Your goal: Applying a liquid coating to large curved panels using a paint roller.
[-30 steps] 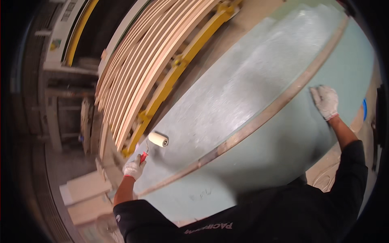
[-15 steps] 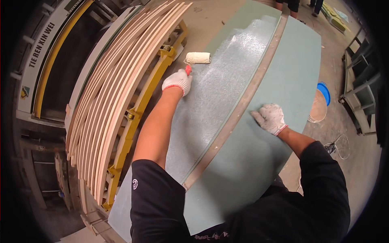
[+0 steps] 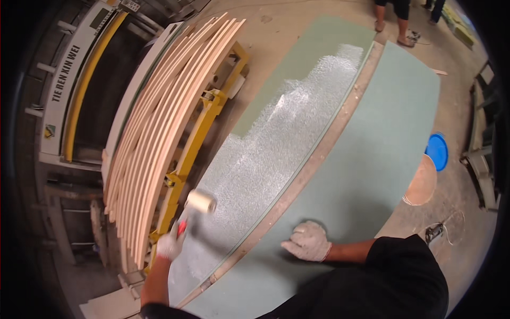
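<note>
My left hand, in a white knit glove, is closed round the red handle of a paint roller. The cream roller sleeve is over the near left part of a green panel, and its shadow falls on the board. A wet, whitish, glossy coating covers much of this panel; its far left part is bare green. My right hand, in a smudged white glove, is over a second pale green panel with its fingers loosely bent and thumb apart, holding nothing.
A brownish strip runs between the panels. Wooden slats lie stacked on a yellow frame at left, beside a large machine. At right are a round tan-topped container, a blue lid and a cable. Another person's legs stand beyond.
My left hand and the roller have come back toward me and leftward from the far part of the coated panel. My right hand has shifted nearer and left. The view has shifted too.
</note>
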A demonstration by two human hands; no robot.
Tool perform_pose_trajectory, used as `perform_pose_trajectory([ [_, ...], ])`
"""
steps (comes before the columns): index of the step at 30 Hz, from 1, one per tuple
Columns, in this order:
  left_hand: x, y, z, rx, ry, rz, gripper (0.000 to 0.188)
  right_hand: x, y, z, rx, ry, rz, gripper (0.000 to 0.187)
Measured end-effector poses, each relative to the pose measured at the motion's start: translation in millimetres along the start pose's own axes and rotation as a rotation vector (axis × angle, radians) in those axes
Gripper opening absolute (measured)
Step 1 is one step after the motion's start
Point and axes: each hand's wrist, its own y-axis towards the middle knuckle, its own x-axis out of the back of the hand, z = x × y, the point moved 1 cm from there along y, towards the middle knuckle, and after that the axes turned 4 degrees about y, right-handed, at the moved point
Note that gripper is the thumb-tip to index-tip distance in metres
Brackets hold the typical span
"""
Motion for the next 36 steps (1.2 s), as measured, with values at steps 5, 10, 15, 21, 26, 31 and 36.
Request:
perform_pose_trajectory([
  [5,166,198,-184,-0.171,-0.003,-0.17,0.061,22,14,-25,-0.212,0.575,0.118,0.025],
  [10,289,295,-354,-0.28,-0.067,-0.216,0.064,159,52,-118,0.164,-0.206,0.157,0.004],
  [15,226,214,-293,-0.318,0.051,-0.07,0.065,322,40,-230,-0.45,-0.18,-0.478,0.015],
  [21,171,93,-145,-0.17,0.252,0.255,0.062,358,52,-243,-0.305,-0.42,-0.384,0.011],
  [26,266,188,-269,-0.184,0.211,0.03,0.056,354,57,-243,-0.261,-0.416,-0.265,0.011],
  [31,312,257,-381,-0.237,0.052,-0.095,0.059,357,53,-249,-0.261,-0.403,-0.226,0.012],
  [36,232,183,-257,-0.131,0.217,0.043,0.063,364,48,-247,-0.265,-0.374,-0.301,0.011],
])
